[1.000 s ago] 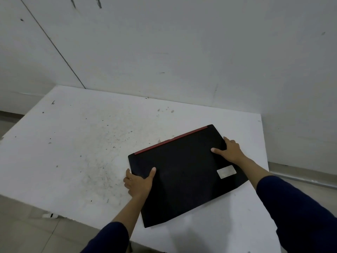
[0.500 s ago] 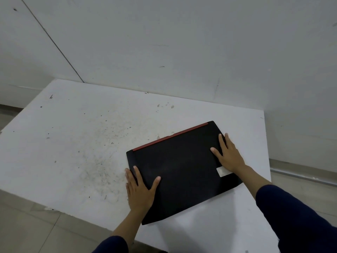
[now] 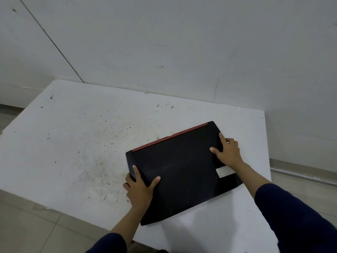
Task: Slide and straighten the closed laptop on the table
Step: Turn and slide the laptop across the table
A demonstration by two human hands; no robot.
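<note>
A closed black laptop [image 3: 184, 168] with a red strip along its far edge and a pale sticker near its right side lies skewed on the white table [image 3: 76, 139], its near corner close to the table's front edge. My left hand [image 3: 139, 189] grips the laptop's left edge, thumb and forefinger on the lid and the other fingers curled over the side. My right hand [image 3: 228, 152] holds the right edge the same way, thumb on the lid.
The table top is scuffed and speckled with dark marks left of the laptop. A white wall runs directly behind the table and to its right. Tiled floor shows beyond the table's left and front edges.
Half a second ago both hands lay flat on the lid; now their fingers curl over the laptop's left and right edges. The laptop has barely shifted.
</note>
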